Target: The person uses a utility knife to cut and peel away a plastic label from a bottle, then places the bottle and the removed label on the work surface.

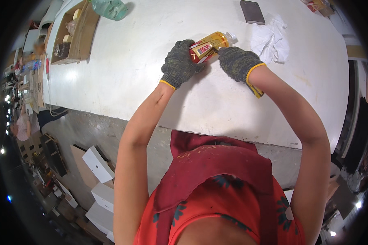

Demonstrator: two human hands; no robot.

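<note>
A plastic bottle (208,46) with a red and gold label and a whitish cap lies tilted above the white table, its cap end pointing right and away. My left hand (181,61), in a dark knitted glove with a yellow cuff, is closed around its base end. My right hand (238,63), in a matching glove, is curled with its fingertips at the label's near side. A thin dark tip shows by those fingertips; what it belongs to is hidden. A black and yellow piece (255,90) sticks out below the right cuff, and I cannot tell what it is.
A crumpled white cloth (270,41) and a dark flat block (252,12) lie beyond my right hand. At the table's (122,77) far left stand a wooden box (86,34) with small items and a greenish clear plastic container (111,9). White boxes (99,164) sit on the floor at left.
</note>
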